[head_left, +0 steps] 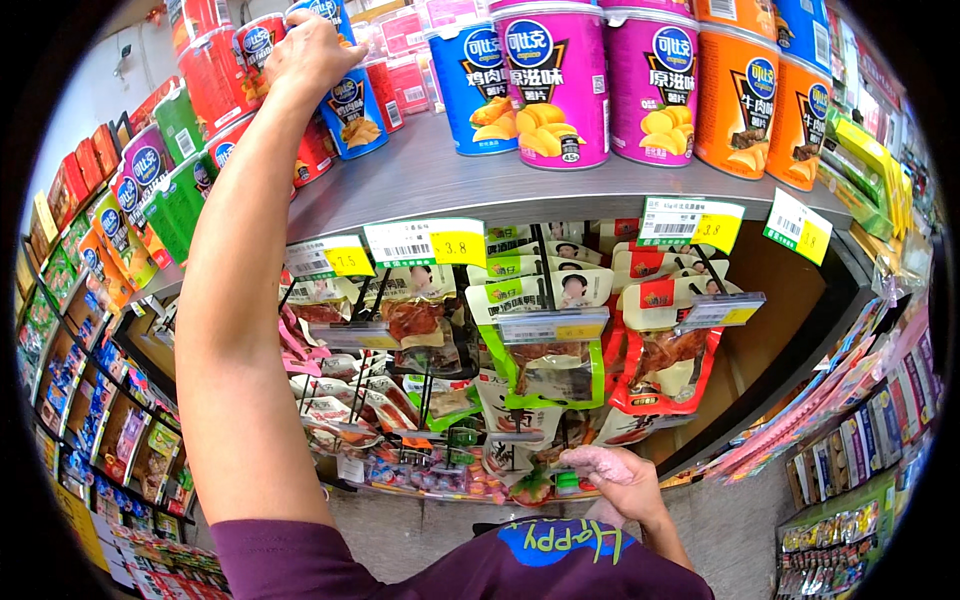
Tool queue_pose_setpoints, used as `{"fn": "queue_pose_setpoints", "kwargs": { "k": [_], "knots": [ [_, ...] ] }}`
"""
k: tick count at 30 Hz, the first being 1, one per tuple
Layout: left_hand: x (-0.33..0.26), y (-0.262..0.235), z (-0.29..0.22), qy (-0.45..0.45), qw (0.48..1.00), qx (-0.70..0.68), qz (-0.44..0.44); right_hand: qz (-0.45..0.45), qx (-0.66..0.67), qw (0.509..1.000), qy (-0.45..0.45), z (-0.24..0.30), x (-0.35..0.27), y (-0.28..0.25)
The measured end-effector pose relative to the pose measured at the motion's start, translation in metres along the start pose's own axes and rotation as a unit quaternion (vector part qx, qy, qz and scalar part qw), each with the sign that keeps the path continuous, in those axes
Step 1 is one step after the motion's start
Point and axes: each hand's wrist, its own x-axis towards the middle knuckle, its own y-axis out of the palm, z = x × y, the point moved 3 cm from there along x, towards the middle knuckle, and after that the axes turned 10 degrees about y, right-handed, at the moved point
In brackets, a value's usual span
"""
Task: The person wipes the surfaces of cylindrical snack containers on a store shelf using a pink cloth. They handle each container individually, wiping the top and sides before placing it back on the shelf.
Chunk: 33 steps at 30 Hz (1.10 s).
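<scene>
My left hand point(305, 58) is raised to the upper left shelf, its fingers curled round a blue potato chip can point(325, 12) in the upper layer. Part of that can is behind the hand, and the fingertips are largely out of sight. Directly below stands another blue chip can point(353, 112). Red chip cans point(213, 80) are stacked just left of the hand. Low in front of my body, my right hand point(632, 490) is closed on a crumpled pink cloth point(600, 463).
Along the grey shelf top point(420, 185) stand purple cans point(652, 90) and orange cans point(738, 100). Price tags point(690, 222) line its front edge. Packaged meat snacks point(665, 350) hang on hooks underneath. Another stocked rack point(110, 420) runs down the left, and goods point(840, 540) fill the right side.
</scene>
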Motion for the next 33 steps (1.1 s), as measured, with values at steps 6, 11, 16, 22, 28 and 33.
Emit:
{"fn": "queue_pose_setpoints", "kwargs": {
  "k": [6,11,16,22,28,33],
  "knots": [
    [-0.018,-0.020,-0.032,-0.039,0.974,-0.195,-0.105,0.023,-0.040,0.999,-0.007,0.002,0.005,0.003],
    [-0.009,0.018,-0.057,0.037,0.683,-0.716,0.138,0.033,-0.044,0.998,0.000,0.007,0.003,0.016],
    [-0.057,-0.008,-0.094,0.083,0.674,-0.706,0.198,0.012,-0.030,0.999,0.041,0.014,-0.002,0.028],
    [-0.060,-0.007,-0.093,-0.022,0.648,-0.739,0.183,-0.004,-0.090,0.996,0.015,0.009,-0.008,0.028],
    [-0.081,-0.079,-0.038,-0.057,0.512,-0.856,0.031,-0.003,-0.078,0.997,0.001,0.019,-0.011,0.030],
    [-0.189,-0.108,0.003,-0.088,0.366,-0.926,0.017,0.017,-0.032,0.999,-0.017,0.038,-0.005,0.045]
  ]
}}
